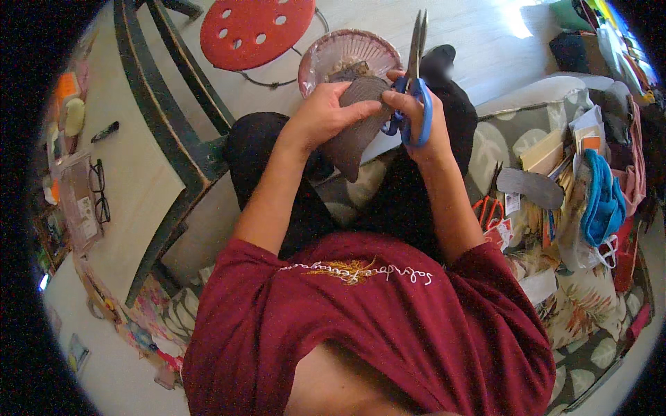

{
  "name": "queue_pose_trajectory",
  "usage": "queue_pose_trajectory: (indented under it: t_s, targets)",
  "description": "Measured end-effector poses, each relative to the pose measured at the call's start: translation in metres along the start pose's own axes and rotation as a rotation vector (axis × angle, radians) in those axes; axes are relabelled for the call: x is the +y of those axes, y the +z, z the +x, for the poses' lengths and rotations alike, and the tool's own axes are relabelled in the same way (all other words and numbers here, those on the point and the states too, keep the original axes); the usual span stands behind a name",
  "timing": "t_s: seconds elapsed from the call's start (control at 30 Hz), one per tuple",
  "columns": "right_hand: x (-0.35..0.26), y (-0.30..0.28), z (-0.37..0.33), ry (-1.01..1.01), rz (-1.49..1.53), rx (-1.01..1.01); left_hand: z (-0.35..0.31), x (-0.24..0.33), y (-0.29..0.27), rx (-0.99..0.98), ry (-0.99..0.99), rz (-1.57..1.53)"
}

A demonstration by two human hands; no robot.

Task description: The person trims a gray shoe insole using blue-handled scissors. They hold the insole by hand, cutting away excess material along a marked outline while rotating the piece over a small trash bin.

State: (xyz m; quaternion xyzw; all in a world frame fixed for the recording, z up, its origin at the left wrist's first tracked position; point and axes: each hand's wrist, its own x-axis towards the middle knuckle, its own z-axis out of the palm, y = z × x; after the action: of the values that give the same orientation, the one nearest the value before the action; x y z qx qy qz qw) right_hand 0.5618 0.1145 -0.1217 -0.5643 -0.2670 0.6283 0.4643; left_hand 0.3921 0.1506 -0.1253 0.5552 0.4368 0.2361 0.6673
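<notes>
Over my lap, my left hand point(320, 116) grips a grey-brown ribbed piece of material point(352, 139), its thumb lying across the top. The piece has a rounded upper end and hangs down to a narrow tip. My right hand point(438, 142) holds scissors with blue handles point(426, 114), blades pointing up and away from the piece. The right thumb also touches the piece's upper right edge; the fingers behind are partly hidden. Just beyond my hands stands a pink ribbed bin point(378, 43) with a clear plastic liner and scraps inside.
A red round stool seat point(239, 38) with holes lies beyond. On the left, a dark-framed table point(156, 139) bears glasses point(100, 191). The patterned couch point(499, 149) on the right carries a grey insole-shaped piece point(531, 188), orange-handled scissors point(488, 210), papers and a blue cloth point(602, 197).
</notes>
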Motion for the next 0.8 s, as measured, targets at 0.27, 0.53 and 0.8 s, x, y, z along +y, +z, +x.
queue_pose_trajectory:
  t_s: [0.27,0.53,0.8]
  targets:
    - [-0.020,0.007,-0.009,-0.148,0.374,0.085,-0.067,0.031,0.018,0.361,0.154,-0.017]
    - [-0.027,0.042,-0.033,-0.125,0.408,0.008,-0.034,0.010,0.057,0.325,0.315,-0.669]
    - [-0.020,0.041,-0.013,-0.181,0.278,0.024,-0.012,0.046,0.034,0.691,0.317,-0.485]
